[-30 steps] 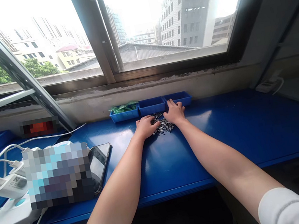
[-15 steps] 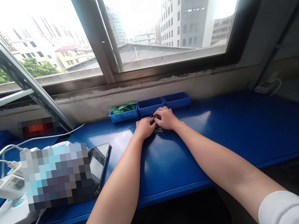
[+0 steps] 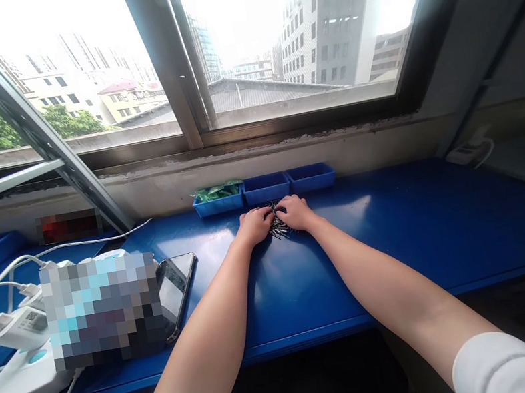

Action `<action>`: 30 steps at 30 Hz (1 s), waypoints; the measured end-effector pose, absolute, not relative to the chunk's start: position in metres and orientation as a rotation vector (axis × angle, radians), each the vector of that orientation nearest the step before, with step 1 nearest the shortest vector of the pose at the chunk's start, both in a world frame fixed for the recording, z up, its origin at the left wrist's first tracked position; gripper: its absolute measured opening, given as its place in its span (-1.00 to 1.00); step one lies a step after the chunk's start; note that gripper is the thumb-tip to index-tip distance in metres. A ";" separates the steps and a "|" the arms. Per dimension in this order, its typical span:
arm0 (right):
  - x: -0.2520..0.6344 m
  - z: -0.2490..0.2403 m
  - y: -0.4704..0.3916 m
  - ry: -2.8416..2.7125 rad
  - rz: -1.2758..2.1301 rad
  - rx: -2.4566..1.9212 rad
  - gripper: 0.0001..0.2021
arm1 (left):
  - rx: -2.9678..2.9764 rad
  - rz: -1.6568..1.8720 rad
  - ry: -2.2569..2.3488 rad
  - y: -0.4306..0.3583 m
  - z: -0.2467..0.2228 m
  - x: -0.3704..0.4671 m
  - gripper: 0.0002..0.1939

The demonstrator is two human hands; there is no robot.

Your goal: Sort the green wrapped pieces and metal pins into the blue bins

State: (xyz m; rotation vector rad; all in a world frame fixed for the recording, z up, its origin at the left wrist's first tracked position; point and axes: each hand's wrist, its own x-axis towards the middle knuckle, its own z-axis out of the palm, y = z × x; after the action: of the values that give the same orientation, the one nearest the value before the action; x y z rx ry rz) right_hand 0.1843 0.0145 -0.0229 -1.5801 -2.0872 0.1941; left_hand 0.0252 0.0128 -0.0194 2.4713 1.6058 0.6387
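Observation:
A small heap of thin, dark, shiny pieces (image 3: 278,228) lies on the blue tabletop (image 3: 303,284) in front of the bins. They look like slim metal pins or screws, but their kind is too small to make out. From the left, my left hand (image 3: 256,226) curls its fingers into the heap. My right hand (image 3: 295,212) does the same from the right, thumb and fingers bent around the pieces. The fingertips nearly meet over the middle of the heap, and the hands partly hide it.
Three joined blue bins stand behind the hands; the left bin (image 3: 219,205) holds green packets. A phone (image 3: 180,285) lies to the left, beside a blurred-out area and a white power strip (image 3: 26,384) with chargers and cables. A window (image 3: 264,33) rises behind the table.
My right hand has dropped slightly and its fingers lie lower over the heap. More of the pieces show between the hands. My left hand has hardly moved.

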 end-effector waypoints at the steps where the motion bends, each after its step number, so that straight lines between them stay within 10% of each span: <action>1: 0.184 -0.024 0.015 -2.092 0.201 -1.566 -0.72 | 2.470 0.637 1.609 0.013 -0.019 0.025 -0.64; 30: 0.181 -0.019 0.015 -2.032 0.192 -1.408 -0.77 | 2.131 1.337 1.530 0.018 -0.015 0.027 -0.82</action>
State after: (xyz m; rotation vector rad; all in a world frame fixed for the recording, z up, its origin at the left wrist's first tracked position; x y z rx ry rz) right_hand 0.1811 0.0151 -0.0188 -1.4076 -2.0321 0.1925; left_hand 0.0273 0.0183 -0.0151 2.1311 1.5305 1.3367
